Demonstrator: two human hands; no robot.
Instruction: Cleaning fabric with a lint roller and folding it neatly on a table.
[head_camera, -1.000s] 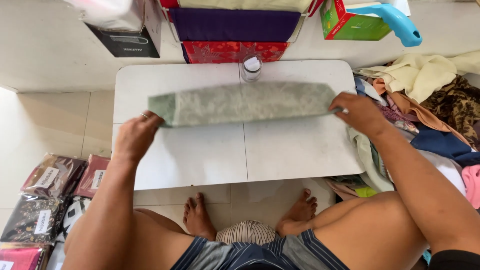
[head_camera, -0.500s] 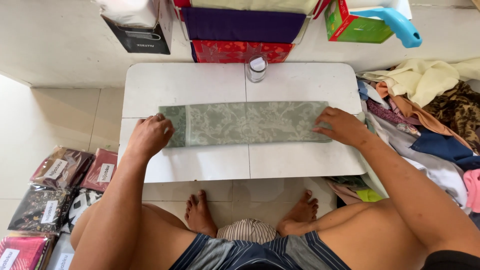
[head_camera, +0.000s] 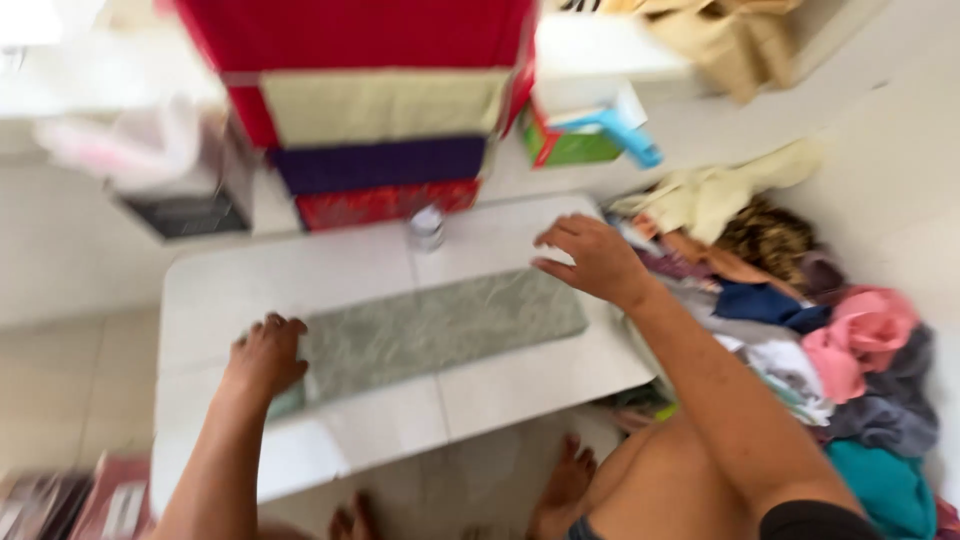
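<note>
Right hand (head_camera: 590, 258) now lifted off green cloth (head_camera: 440, 325), left hand (head_camera: 265, 355) flat.

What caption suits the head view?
Left hand presses green folded cloth on white table; right hand hovers above.

Right hand (head_camera: 592, 258) lifted off the green cloth (head_camera: 440, 328) and now raised above its right end, fingers spread, left hand (head_camera: 266, 355) slid nearer onto the cloth's left end, view swung up and right, blurred

Pale tiled floor (head_camera: 70, 400) (blurred) under a low white table (head_camera: 500, 375).
</note>
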